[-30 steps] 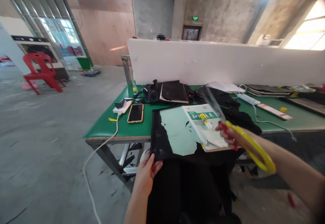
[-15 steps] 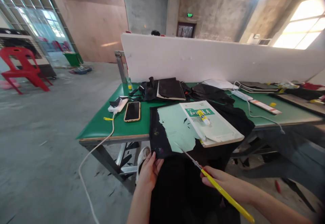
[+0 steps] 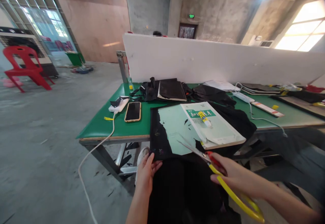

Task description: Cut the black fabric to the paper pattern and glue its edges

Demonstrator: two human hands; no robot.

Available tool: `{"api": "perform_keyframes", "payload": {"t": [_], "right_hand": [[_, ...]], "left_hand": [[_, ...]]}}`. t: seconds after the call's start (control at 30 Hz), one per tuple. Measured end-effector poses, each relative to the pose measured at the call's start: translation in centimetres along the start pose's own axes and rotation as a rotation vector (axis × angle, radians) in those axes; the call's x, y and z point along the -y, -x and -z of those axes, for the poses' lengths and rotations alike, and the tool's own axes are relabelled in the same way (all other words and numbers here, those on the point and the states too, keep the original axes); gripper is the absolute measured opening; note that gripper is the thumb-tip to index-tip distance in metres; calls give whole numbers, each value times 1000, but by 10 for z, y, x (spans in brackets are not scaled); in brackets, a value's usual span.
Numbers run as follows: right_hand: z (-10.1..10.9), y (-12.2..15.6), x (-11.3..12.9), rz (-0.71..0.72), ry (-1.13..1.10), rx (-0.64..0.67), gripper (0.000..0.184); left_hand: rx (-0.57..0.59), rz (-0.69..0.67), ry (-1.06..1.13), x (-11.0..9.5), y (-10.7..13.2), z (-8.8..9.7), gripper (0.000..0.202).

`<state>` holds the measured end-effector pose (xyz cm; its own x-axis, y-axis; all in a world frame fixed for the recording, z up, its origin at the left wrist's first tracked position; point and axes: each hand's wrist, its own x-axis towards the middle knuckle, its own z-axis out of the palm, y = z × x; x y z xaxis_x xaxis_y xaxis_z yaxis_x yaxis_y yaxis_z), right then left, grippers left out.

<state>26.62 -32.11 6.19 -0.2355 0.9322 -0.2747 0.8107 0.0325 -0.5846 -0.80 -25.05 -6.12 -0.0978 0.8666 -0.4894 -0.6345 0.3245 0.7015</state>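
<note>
My left hand [image 3: 147, 170] pinches the near left corner of a black cloth [image 3: 157, 139] at the table's front edge. In my right hand [image 3: 233, 173] is a pair of scissors [image 3: 224, 183] with yellow and red handles. Its blades are slightly apart and point up and left, over the near edge of a pale green sheet [image 3: 175, 126]. That sheet lies on the cloth, with ragged black edges around it and small black scraps on it. Overlapping its right side is a book [image 3: 215, 126] with a green title band, and a yellow-and-white glue stick [image 3: 204, 118] rests on the book.
On the green table [image 3: 99, 126] lie a phone [image 3: 133, 111] and a white power strip [image 3: 118, 104] with its cable hanging off the front. A black-covered book [image 3: 172, 90] lies behind. A white panel [image 3: 203, 58] closes the back. Another person's grey-clad leg [image 3: 299, 153] is at right.
My right hand has moved slightly right and turned the scissors, so the yellow handle loop shows and the blades have parted. My left hand keeps its hold on the cloth.
</note>
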Motion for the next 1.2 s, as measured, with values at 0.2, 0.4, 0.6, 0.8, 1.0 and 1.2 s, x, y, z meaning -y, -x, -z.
{"api": "perform_keyframes", "payload": {"t": [0.2,0.4,0.6,0.8,1.0,1.2], "right_hand": [[80,-39,9,-29,325,-269,56],[152,-108,29,306,640,-290,45],[187,-188,45,591,996,-259,53],[177,-262,32,948,1276,-518,26],[152,-339,12,1095,1159,-627,10],[139,-398,17,1306,1040,-666,12]], "left_hand": [[25,-33,-59,-6,2,1,19],[4,-27,-82,-14,0,-1,30],[45,-27,-94,-22,-1,-1,38],[44,-19,-72,-23,-1,-3,50],[22,71,-101,-27,-5,-4,59],[67,165,-170,-35,-15,-4,60]]}}
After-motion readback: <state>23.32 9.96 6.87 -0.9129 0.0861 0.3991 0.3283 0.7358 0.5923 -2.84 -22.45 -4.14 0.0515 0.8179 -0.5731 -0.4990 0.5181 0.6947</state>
